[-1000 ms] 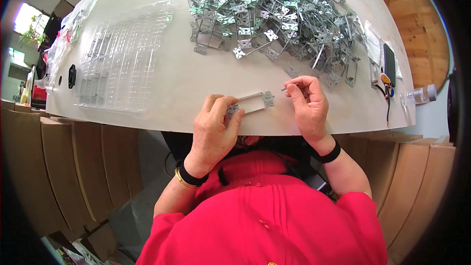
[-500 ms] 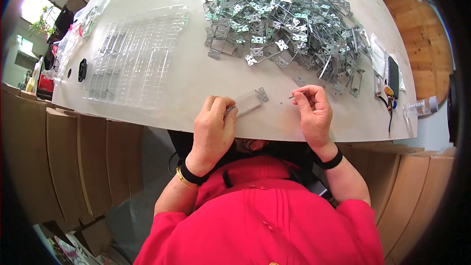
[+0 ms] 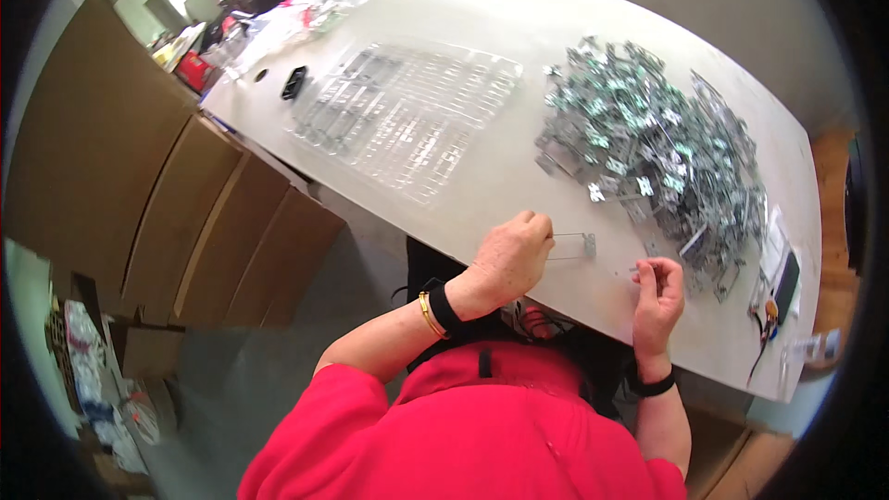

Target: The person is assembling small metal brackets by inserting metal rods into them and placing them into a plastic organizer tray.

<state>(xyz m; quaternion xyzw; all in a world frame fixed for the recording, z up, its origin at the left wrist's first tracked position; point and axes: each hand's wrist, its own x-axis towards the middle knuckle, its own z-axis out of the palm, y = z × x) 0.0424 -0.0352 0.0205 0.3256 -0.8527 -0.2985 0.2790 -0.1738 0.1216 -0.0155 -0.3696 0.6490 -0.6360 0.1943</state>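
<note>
My left hand (image 3: 511, 257) is closed on one end of a metal bracket (image 3: 589, 245) at the table's near edge. Two thin parallel rods run from my fingers to a small cut-out plate at its far end. To the right, the thumb and fingers of my right hand (image 3: 659, 292) pinch a short thin metal pin (image 3: 635, 268), apart from the bracket. Beyond both hands lies a big heap of similar metal brackets (image 3: 662, 143).
A clear plastic tray (image 3: 454, 125) with slots lies at the left, several brackets in its far-left part. A black oval part (image 3: 294, 82) sits beside it. At the right are a dark phone (image 3: 788, 285) and a clear bottle (image 3: 815, 347). Cardboard boxes (image 3: 208, 222) stand left of the table.
The view has turned, so the table and heap now appear slanted and farther right. My left hand still holds the bracket, and my right hand still pinches the pin.
</note>
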